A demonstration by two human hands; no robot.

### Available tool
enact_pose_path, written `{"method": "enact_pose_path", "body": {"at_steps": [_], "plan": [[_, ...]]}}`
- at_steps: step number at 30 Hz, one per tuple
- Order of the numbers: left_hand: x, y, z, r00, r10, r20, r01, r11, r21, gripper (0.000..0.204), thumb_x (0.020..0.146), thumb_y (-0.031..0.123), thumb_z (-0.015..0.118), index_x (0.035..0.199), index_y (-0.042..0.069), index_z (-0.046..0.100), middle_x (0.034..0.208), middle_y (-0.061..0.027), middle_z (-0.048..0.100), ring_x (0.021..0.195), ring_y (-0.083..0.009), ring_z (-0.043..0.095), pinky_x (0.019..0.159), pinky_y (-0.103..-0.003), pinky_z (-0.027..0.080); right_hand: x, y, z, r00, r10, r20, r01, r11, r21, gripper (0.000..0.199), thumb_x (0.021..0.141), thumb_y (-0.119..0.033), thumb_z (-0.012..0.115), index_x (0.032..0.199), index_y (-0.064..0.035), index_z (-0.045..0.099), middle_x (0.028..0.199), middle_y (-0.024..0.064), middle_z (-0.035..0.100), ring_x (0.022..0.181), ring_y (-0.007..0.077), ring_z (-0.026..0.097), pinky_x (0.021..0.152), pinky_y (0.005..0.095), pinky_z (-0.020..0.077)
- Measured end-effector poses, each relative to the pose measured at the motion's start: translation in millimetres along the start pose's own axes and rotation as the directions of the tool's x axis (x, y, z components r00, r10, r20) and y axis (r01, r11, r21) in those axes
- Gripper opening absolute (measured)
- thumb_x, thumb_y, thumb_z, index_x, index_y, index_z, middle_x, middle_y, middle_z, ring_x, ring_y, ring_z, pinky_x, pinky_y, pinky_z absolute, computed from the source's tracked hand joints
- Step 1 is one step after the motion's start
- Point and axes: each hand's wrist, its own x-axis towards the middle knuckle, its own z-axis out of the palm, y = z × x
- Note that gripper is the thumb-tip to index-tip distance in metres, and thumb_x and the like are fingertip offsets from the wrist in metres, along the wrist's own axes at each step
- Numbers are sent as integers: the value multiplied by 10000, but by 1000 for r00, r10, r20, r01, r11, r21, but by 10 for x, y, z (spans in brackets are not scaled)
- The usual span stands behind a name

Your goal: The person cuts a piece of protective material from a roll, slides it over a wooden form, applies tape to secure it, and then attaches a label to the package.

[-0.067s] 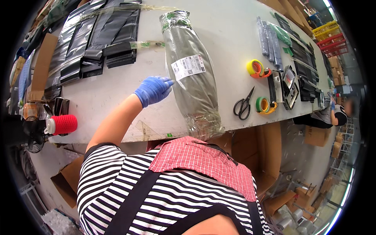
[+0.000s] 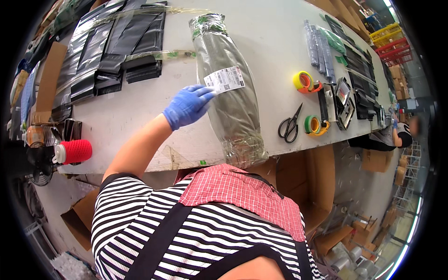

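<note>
While scissors (image 2: 290, 125) lie at three o'clock of the grey wrapped bundle (image 2: 231, 100), the blue-gloved left hand (image 2: 186, 107) spreads wide, fingertips touching its white label (image 2: 225, 79).

Bare table (image 2: 275, 51) lies open between the long wrapped bundle (image 2: 231, 93) and the tape rolls (image 2: 304, 81), with scissors (image 2: 290, 125) closing off its near end. Left of the bundle, a pale strip runs clear toward the edge, hemmed by stacked black bags (image 2: 112, 51) and a red cup (image 2: 74, 151).
</note>
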Motion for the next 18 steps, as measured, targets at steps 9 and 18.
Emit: {"method": "enact_pose_path", "body": {"at_steps": [9,18], "plan": [[1306,-66,415,998,-50,46,47,996,72,365,997,390,468,1218,195,683,1397,19,575,1408,-211,393,1173,-556,167,-112,-367,-6,997,-71,22,71,997,2,367,886,-350,664,1058,-27,688,969,225,696,893,372,679,805,411,541],[404,425,1289,633,-709,-311,394,641,-659,794,961,499,570,1550,51,283,1607,-239,218,1504,-394,171,1219,-469,176,-4,-2876,-976,768,-532,-356,618,474,627,576,961,-325,667,1449,-102,459,1104,24,650,862,126,594,719,289,515]]}}
